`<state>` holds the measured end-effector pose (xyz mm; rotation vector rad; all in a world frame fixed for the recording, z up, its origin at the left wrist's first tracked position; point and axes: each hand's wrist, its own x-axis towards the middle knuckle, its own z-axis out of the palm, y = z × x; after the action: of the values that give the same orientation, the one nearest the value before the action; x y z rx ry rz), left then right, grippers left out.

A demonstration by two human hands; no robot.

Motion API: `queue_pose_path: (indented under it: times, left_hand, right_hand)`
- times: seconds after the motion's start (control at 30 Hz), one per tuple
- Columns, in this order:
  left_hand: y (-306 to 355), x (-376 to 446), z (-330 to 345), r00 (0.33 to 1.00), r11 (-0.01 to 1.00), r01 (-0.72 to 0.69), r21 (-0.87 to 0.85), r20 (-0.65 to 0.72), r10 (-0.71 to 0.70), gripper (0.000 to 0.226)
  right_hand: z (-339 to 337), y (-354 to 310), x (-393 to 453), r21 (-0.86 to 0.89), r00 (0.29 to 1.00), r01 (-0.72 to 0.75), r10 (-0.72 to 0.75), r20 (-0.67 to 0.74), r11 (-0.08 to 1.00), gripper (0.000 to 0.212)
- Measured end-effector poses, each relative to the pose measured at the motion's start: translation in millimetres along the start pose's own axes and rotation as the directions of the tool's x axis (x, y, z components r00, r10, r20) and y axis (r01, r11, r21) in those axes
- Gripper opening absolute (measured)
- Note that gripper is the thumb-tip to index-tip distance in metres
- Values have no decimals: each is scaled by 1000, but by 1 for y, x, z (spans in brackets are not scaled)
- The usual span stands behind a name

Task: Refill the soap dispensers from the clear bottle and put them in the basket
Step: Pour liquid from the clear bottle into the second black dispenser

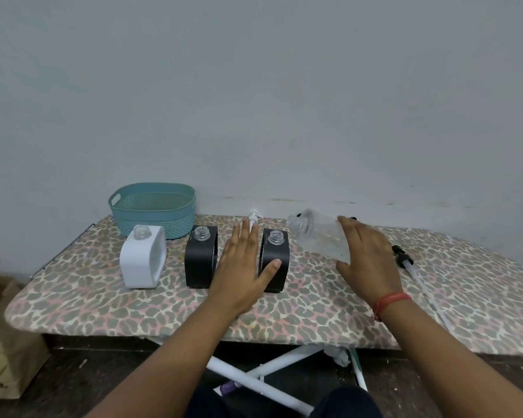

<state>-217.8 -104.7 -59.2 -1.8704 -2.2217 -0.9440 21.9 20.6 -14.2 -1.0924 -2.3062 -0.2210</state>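
Two bare forearms reach out over the leopard-print board (284, 312), and both hands are at work among the dispensers. Her or his left hand (245, 267) lies flat and open, fingers spread, between the two black dispensers, its thumb pressed against the face of the right black dispenser (274, 260) as if to steady it. Just to the left stands the other black dispenser (200, 257), and beyond that the white dispenser (142, 257); all three are upright with their pumps off and clear threaded necks bare. On the other side, the right hand (367, 257), a red thread at its wrist, wraps around the body of the clear bottle (317, 236), which is lifted and tipped, mouth pointing down-left toward the right black dispenser's neck but not yet over it. I cannot tell how much liquid is inside. My guess is that the bottle is thin, light plastic that gives under a squeeze and could be slick with soap, so a grip round the middle suits it. Each boxy dispenser looks stiff and tip-prone, best held by its sides. Behind them the teal basket (151, 212) waits by the wall, and a black pump (403, 259) with its tube lies at the right.
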Motion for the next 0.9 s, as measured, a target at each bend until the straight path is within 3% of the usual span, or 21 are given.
queue_pose_path:
  times: [0.23, 0.9]
  left_hand:
    - [7, 15, -11, 1000, 992, -18, 128, 18, 16, 92]
    - [8, 21, -7, 996, 977, 26, 212, 74, -43, 95]
  right_hand:
    - [-9, 2, 11, -157, 996, 81, -73, 58, 984, 92]
    - [-14, 2, 19, -228, 989, 139, -125, 75, 964, 93]
